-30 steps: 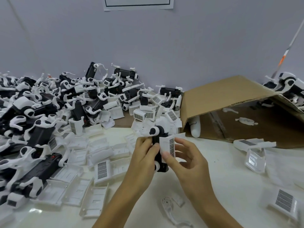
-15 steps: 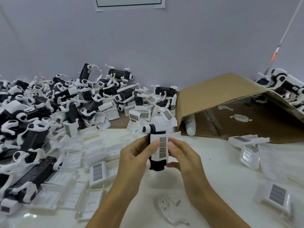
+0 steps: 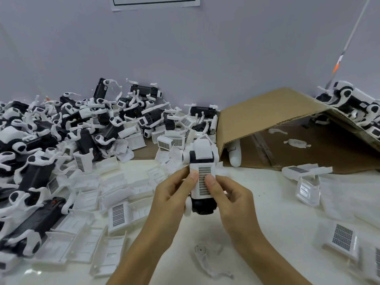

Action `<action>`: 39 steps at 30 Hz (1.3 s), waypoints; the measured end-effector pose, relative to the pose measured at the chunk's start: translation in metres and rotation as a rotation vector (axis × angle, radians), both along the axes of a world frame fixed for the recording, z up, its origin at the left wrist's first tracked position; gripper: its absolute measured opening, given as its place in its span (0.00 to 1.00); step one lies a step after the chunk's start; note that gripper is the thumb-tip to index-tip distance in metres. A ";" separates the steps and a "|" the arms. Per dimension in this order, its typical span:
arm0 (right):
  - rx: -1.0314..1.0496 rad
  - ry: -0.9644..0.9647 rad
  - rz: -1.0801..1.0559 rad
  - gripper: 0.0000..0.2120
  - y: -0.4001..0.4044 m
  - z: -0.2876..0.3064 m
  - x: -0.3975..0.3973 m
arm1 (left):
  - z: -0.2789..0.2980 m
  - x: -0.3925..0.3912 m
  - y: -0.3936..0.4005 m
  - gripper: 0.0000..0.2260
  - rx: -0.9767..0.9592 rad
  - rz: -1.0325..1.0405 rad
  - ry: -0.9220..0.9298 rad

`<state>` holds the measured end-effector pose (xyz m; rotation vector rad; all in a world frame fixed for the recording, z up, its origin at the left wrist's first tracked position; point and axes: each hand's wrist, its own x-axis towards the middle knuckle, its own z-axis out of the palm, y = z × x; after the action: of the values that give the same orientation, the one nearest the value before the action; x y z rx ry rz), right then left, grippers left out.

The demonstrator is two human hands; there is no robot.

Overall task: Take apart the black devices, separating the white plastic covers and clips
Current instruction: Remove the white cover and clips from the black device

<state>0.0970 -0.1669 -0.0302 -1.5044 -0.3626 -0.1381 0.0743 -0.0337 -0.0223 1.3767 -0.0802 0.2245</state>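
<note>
I hold one black device (image 3: 203, 207) upright above the white table, its white top cap (image 3: 202, 150) pointing away from me. My left hand (image 3: 172, 194) grips its left side and my right hand (image 3: 230, 197) grips its right side. Both thumbs press on the white grid-patterned cover (image 3: 202, 171) on its front face. A loose white clip (image 3: 207, 259) lies on the table just below my wrists.
A large heap of black devices with white clips (image 3: 61, 136) fills the left side. Removed white covers (image 3: 86, 233) lie spread in front of it. An open cardboard box (image 3: 273, 112) lies on its side at the right, with more covers (image 3: 308, 186) before it.
I have turned the device so its grid cover faces me. Both thumbs have moved onto the cover's front. The device sits slightly more upright than before.
</note>
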 end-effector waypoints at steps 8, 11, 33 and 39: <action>0.001 0.013 0.028 0.13 -0.006 0.004 0.002 | 0.002 -0.001 -0.003 0.15 -0.158 0.033 0.031; -0.181 0.005 0.009 0.14 0.002 -0.001 -0.004 | -0.004 0.002 -0.003 0.09 -0.159 0.233 0.074; 0.204 0.260 -0.574 0.17 -0.149 0.187 0.097 | -0.015 0.014 0.010 0.12 -0.068 0.337 0.043; 0.027 0.169 -0.698 0.05 -0.105 0.109 0.086 | -0.013 0.014 0.012 0.12 0.026 0.343 0.050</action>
<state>0.1830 -0.2716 0.0788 -1.5492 0.3122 -0.5594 0.0879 -0.0221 -0.0353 1.4158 0.1969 0.4760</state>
